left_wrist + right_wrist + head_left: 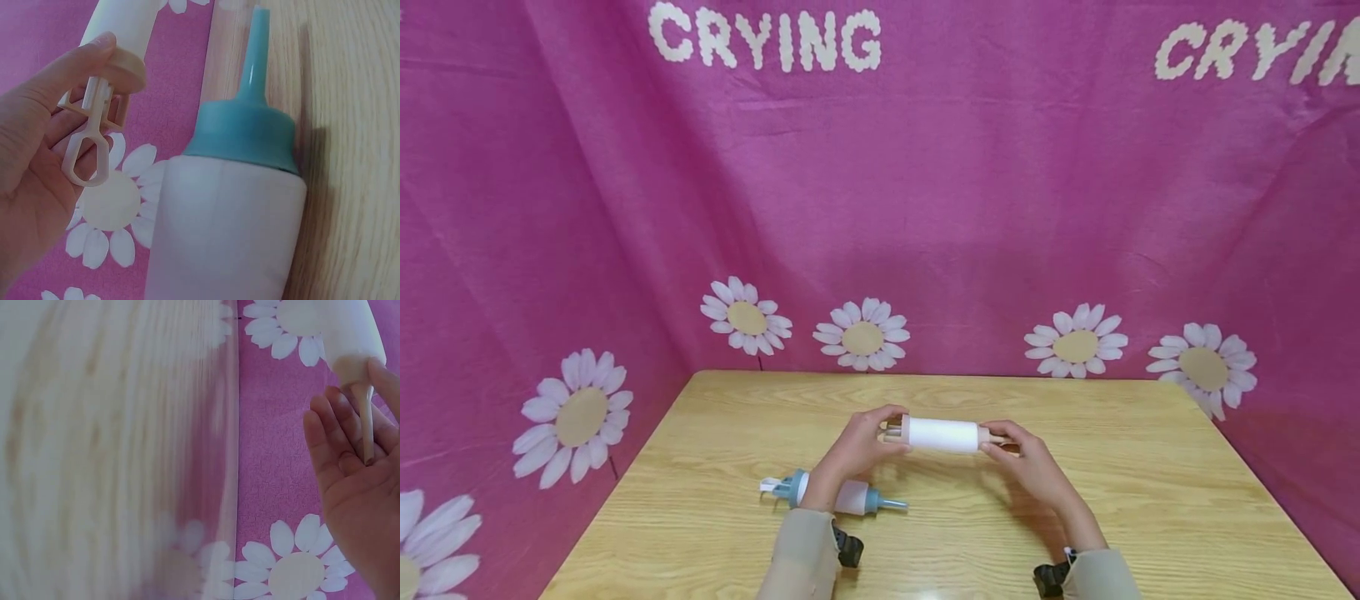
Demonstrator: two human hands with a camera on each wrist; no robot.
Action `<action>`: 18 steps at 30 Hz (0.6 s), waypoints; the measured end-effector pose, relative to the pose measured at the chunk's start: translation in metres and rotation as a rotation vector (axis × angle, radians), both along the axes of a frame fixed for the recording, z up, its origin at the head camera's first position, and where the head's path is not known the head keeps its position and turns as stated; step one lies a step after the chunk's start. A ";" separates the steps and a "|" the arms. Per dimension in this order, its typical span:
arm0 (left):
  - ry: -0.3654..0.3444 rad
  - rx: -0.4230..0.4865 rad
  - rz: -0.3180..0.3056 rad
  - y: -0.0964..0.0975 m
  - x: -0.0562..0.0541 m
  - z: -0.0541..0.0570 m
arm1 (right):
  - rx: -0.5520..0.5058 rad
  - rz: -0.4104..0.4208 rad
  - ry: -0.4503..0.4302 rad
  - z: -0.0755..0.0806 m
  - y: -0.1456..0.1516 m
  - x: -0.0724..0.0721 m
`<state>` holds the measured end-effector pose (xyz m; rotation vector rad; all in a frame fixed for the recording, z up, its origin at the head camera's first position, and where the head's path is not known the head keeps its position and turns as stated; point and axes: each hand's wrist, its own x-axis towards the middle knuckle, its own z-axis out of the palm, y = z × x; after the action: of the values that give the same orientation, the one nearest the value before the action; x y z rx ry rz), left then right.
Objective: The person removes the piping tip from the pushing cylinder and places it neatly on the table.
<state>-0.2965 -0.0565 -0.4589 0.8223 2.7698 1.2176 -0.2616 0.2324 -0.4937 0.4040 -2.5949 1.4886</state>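
The beige-capped syringe-style dispenser (943,435) lies between the hands, seemingly raised over the wooden table (1112,500), so neither hand is nearer: the left hand (857,446) meets its 9 o'clock end, the right hand (1030,461) its 3 o'clock end. Seen from the head, its long axis runs almost level from 9 to 3, dipping slightly on the right. The nozzle (366,425) points toward 3 o'clock, over the right palm, and the ring handle (87,159) toward 9, in front of the left hand's fingers. Both hands are partly closed: the left grips the beige collar (124,70) with its thumb along it, and the right pinches the nozzle-end cap, its other fingers loosely extended. A teal-capped dispenser (852,497) rests on the table at about 8 o'clock from the held one, beneath the left forearm, its own nozzle pointing just past 3 o'clock and its pale handle toward 9.
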 end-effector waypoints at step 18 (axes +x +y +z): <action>0.020 0.000 -0.009 -0.002 0.001 -0.001 | -0.319 0.090 -0.370 -0.001 0.013 -0.014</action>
<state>-0.2951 -0.0583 -0.4603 0.8500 2.7786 1.2143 -0.2756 0.2457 -0.4948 0.2286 -2.5475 2.1459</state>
